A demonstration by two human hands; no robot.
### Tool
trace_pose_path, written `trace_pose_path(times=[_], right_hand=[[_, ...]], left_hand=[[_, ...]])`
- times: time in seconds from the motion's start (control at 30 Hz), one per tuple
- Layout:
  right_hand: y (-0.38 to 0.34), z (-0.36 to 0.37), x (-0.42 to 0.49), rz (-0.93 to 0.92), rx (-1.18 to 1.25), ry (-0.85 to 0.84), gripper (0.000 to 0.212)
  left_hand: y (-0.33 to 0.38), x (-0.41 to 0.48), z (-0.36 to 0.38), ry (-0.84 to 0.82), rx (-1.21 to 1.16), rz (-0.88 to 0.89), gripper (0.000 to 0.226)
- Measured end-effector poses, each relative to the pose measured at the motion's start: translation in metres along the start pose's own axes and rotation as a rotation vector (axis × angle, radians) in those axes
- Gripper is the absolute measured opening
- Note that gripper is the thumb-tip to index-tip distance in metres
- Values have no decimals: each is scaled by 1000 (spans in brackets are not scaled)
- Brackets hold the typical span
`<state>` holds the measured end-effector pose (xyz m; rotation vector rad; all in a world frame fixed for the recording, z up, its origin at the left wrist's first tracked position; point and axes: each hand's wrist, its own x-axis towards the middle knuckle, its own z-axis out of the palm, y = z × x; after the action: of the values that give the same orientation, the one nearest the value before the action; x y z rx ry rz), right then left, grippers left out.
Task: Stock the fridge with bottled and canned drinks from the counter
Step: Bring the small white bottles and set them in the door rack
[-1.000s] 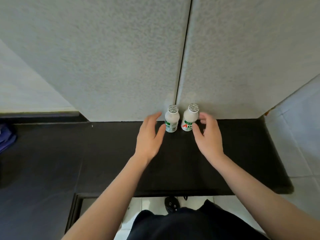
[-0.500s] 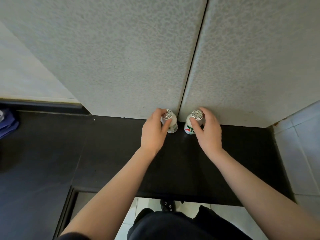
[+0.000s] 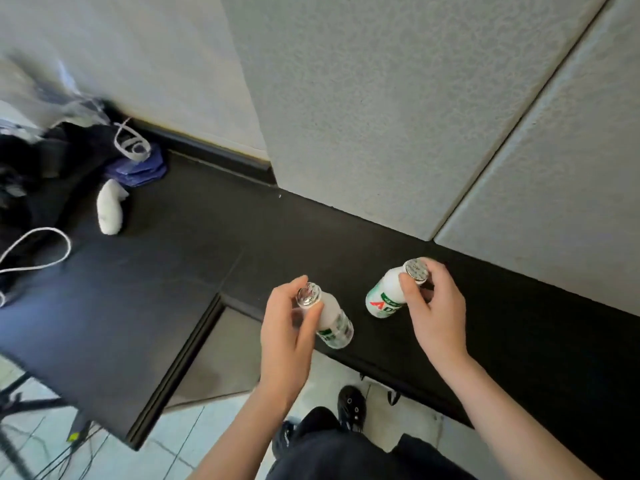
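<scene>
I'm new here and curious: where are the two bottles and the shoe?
Left bottle (image 3: 334, 318), head view, white body below the cap.
Right bottle (image 3: 386, 292), head view, white body above the label.
Shoe (image 3: 351, 403), head view, its upper.

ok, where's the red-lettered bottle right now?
Head view, right of centre: red-lettered bottle, tilted over the black counter, neck gripped by the right hand, other bottle to its left.
</scene>
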<state>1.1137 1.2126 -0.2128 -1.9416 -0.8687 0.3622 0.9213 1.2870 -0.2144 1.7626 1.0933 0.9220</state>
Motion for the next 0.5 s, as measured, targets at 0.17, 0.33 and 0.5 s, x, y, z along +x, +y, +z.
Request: trace_pose_path(times=[0.17, 0.33, 0.5], right_hand=[[-28, 48, -42, -34, 144, -226, 46], [-50, 93, -80, -117, 174, -482, 35], [-77, 131, -139, -197, 182, -712, 43]], left_hand=[[-16, -60, -60, 189, 42, -187, 27], [-32, -123, -106, 440, 18, -375, 32], [-40, -190, -154, 557, -24, -492, 31]])
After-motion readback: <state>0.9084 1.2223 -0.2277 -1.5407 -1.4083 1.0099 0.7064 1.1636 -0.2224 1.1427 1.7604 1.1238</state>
